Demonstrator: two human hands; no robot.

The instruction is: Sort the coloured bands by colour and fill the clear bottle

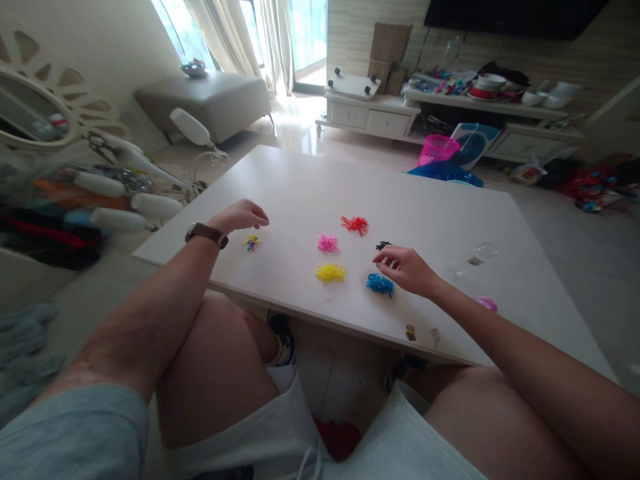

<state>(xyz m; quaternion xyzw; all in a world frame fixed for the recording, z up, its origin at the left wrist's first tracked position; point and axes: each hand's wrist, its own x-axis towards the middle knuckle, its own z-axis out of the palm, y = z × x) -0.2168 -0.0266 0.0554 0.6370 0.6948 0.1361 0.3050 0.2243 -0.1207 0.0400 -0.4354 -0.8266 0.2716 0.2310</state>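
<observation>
My left hand [245,215] hovers over the table's left part, fingers bent together and pointing right; whatever they hold is hidden. Just below it lies a small mixed cluster of yellow, blue and red pieces [252,243]. My right hand [404,267], half curled with fingers a little apart, is over the gap between a small black pile [383,246] and a blue pile of thin plastic pieces [380,285]. Similar pieces form a pink pile [328,243], a yellow pile [331,273] and a red pile [355,225] between my hands.
Near the white table's [300,180] front edge lie a small yellow cartoon figure [411,333] and a clear small item [436,337]. A transparent container [483,253] and a pink object [487,304] are to the right. A pink basket [438,148] stands beyond the far edge.
</observation>
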